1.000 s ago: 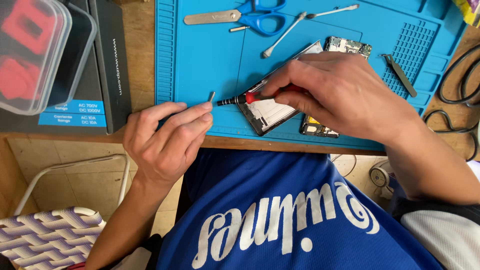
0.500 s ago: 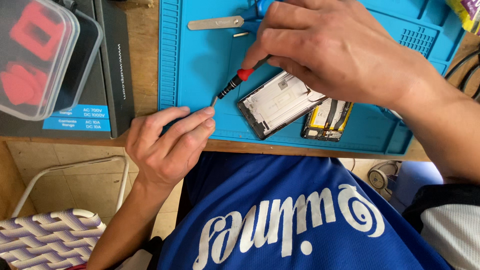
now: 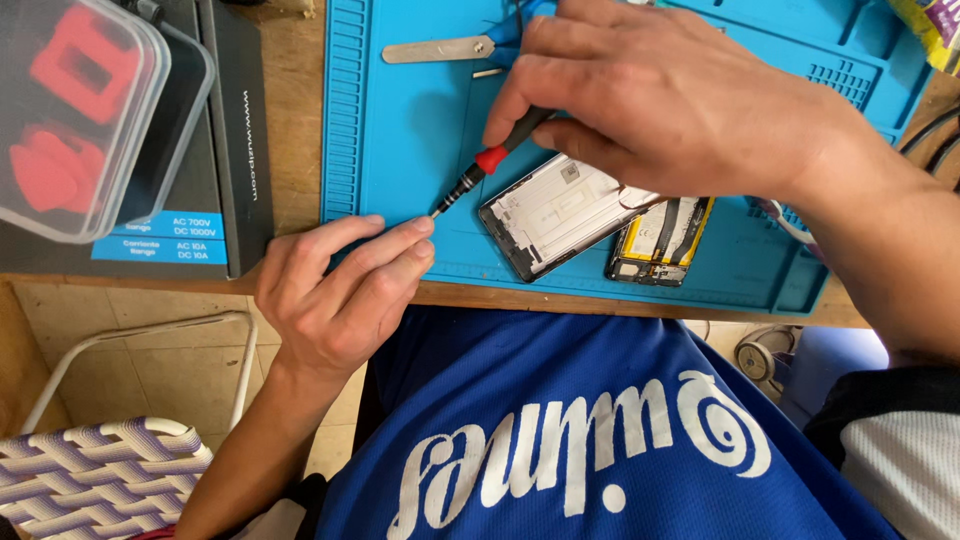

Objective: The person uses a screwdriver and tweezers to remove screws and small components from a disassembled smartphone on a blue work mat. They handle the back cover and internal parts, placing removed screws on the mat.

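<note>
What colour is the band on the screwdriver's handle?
Red: the screwdriver has a black handle with a red band, seen in the head view, held in the right hand.

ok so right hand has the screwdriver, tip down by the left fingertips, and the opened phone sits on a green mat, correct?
Not quite: the mat is blue, not green, as the head view shows. The rest holds: the right hand holds the screwdriver, its tip is by the left hand's fingertips, and the opened phone lies on the mat.
</note>
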